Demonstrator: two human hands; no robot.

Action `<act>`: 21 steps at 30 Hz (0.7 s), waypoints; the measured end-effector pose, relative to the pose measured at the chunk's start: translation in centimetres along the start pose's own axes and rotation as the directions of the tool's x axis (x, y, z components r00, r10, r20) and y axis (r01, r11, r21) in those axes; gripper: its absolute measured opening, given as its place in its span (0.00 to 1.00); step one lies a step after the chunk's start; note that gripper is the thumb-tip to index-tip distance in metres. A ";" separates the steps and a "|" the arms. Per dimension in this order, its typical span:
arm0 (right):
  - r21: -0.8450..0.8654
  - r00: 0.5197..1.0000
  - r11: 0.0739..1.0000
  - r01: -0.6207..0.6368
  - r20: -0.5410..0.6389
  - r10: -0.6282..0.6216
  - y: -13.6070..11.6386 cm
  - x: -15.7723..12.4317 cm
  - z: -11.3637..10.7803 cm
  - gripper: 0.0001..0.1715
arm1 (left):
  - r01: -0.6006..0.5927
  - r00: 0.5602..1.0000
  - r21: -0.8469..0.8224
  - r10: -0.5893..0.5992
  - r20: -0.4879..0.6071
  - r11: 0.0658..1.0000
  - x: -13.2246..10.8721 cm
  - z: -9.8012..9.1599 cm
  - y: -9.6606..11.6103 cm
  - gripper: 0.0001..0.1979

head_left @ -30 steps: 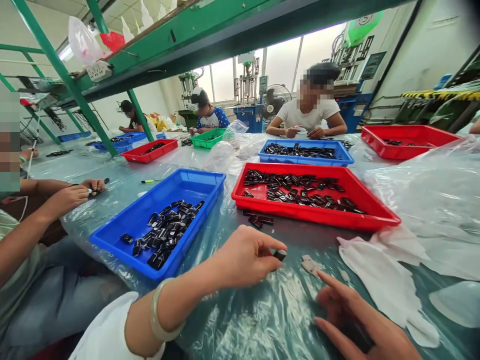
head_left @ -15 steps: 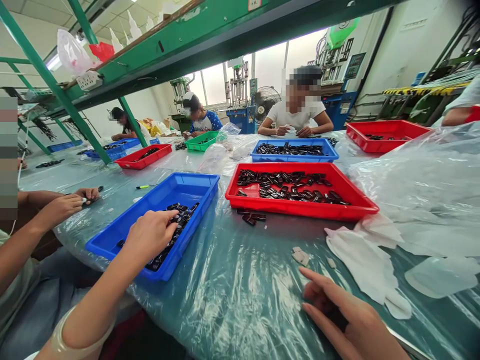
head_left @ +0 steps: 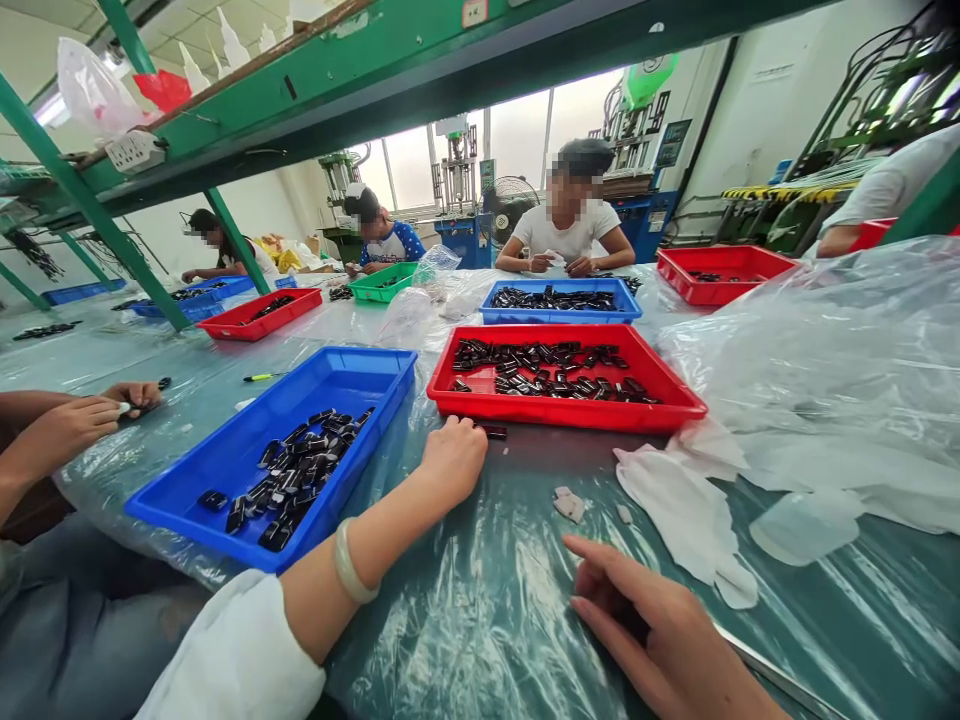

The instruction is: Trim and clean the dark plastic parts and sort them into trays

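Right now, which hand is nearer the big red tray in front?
Left. The left hand is by the near wall of the big red tray, toward its left end. The right hand is well short of it, lower and further right in view.

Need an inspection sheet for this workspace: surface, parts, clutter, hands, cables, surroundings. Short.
Surface: film-covered green bench, glossy and wrinkled.
Job's things: black pieces heaped in the near blue tray, more spread in the near red tray; loose black piece outside the red one.
Clutter: white scraps, crumpled white cloth-like item, clear plastic sheeting.
Left hand: at the red tray's near side, beside the loose piece; fingertips hidden, grip unclear.
Right hand: near the scraps, thumb and index apart, nothing seen held.
Cables: power strip on green shelf frame; dark strands far left, type unclear.
Surroundings: co-workers around the bench; fan behind.
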State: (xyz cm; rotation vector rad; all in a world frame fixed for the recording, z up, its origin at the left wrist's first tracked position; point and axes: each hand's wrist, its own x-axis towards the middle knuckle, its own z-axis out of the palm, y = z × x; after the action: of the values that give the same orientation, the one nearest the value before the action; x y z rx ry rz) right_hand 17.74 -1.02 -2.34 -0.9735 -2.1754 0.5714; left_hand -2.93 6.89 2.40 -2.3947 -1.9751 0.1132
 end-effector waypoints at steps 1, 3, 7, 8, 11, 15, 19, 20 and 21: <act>-0.001 1.000 1.000 0.003 0.002 -0.003 0.0 0.0 0.0 0.18 | 0.000 1.000 -0.007 0.000 0.006 1.000 0.5 0.3 0.1 0.08; -0.013 1.000 1.000 0.009 0.004 -0.009 -0.1 0.0 -0.1 0.18 | 0.010 1.000 -0.028 -0.010 0.006 1.000 1.0 0.9 0.0 0.10; -0.035 1.000 0.999 -0.007 0.029 0.008 -0.1 -0.2 -0.1 0.18 | 0.042 0.999 -0.116 -0.045 -0.021 0.992 1.2 1.4 -0.1 0.10; -0.033 0.999 0.999 -0.014 0.036 0.015 -0.1 -0.3 -0.1 0.18 | 0.044 0.998 -0.153 -0.048 -0.027 0.987 1.1 1.4 -0.1 0.11; -0.041 0.999 0.999 -0.016 0.051 0.019 -0.1 -0.4 -0.1 0.18 | 0.017 0.998 -0.304 -0.032 -0.047 0.953 0.5 1.1 0.3 0.14; -0.159 0.997 0.985 0.067 -0.010 -0.070 -0.7 -0.1 -0.8 0.18 | -0.085 0.996 -0.563 0.083 -0.029 0.822 -1.0 0.3 1.5 0.13; -0.364 0.953 0.931 0.043 -0.266 -0.148 -1.2 -0.1 -3.3 0.22 | 0.048 0.962 -0.892 0.221 0.163 0.450 -2.4 -0.2 2.3 0.13; -0.392 0.921 0.919 -0.041 -0.372 -0.118 -1.0 -0.3 -4.2 0.23 | 0.144 0.938 -0.941 0.260 0.229 0.307 -2.6 -0.3 2.4 0.13; -0.393 0.872 0.907 -0.152 -0.486 -0.064 -0.7 -0.5 -5.1 0.25 | 0.234 0.911 -0.956 0.302 0.280 0.178 -2.8 -0.3 2.5 0.14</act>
State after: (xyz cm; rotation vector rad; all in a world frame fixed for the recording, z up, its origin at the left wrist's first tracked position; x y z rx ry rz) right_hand 21.43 -1.26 1.30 -1.2395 -1.8362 -0.1456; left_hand -0.96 3.66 2.65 -3.3246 -2.7113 -1.2386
